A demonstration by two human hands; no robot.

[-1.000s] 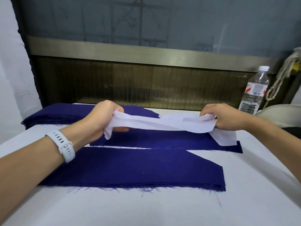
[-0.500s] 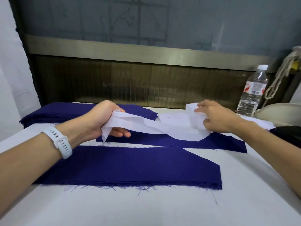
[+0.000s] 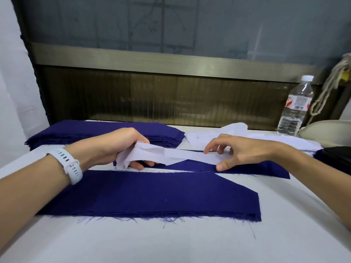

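White strip point(image 3: 182, 155), papery and creased, low over middle of desk point(image 3: 171, 242), running left to right between both hands. Left hand point(image 3: 121, 147): fingers curled round crumpled left end, gripping it, end raised just off the cloth. Right hand point(image 3: 241, 150): fingers spread and nearly straight, thumb tip down at near edge of strip, index tip touching far edge. Right part of strip flat on rear piece point(image 3: 256, 168), a long purple cloth band. Just in front, almost touching it, front piece point(image 3: 161, 196): wider purple band, slanted cut at right end, frayed threads along near edge. Stack point(image 3: 85, 131) of same purple cloth at back left, behind left hand. Pile point(image 3: 209, 137) of more white pieces at back, beyond right hand, spreading right. Bottle point(image 3: 294, 111), clear plastic, white cap, upright at back right, well apart from hands. Rope point(image 3: 330, 86) hanging beside it. Watch point(image 3: 70, 164), white band, on left wrist.
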